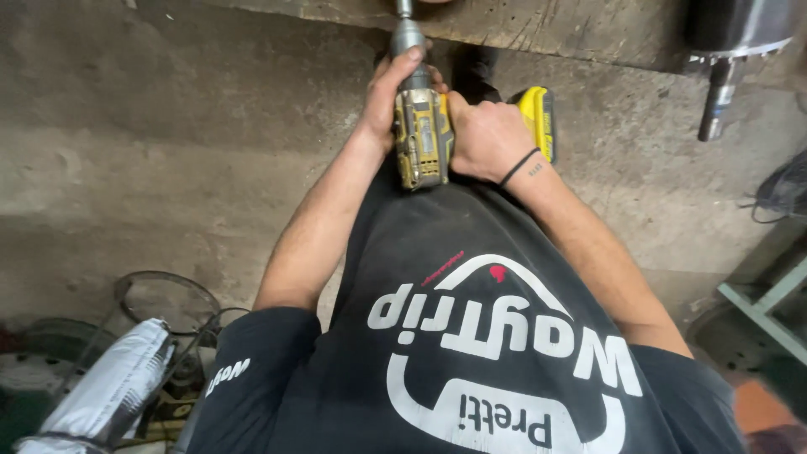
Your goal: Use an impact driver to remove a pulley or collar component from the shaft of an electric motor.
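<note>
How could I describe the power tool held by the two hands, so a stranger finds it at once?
Start at the worn workbench edge along the top. Just below its middle, the left hand and right hand grip a cordless drill pointing up at it. It is the only yellow-and-black thing here; the steel cylinder at the far right is bare grey metal.

A rough, scratched bench (538,29) runs across the far edge of the scene, its worn front edge facing the person. At its far right a dark metal cylinder with a toothed rim (735,34) hangs past the edge, a steel shaft pointing down from it. Below lies a bare, stained concrete floor (151,151). On the floor at the near left sit a grey-white sack (109,391) and a ring of wire (168,298) just beside it. At the right, a pale green metal frame (769,311) stands on the floor, with dark cables (777,197) farther back.
</note>
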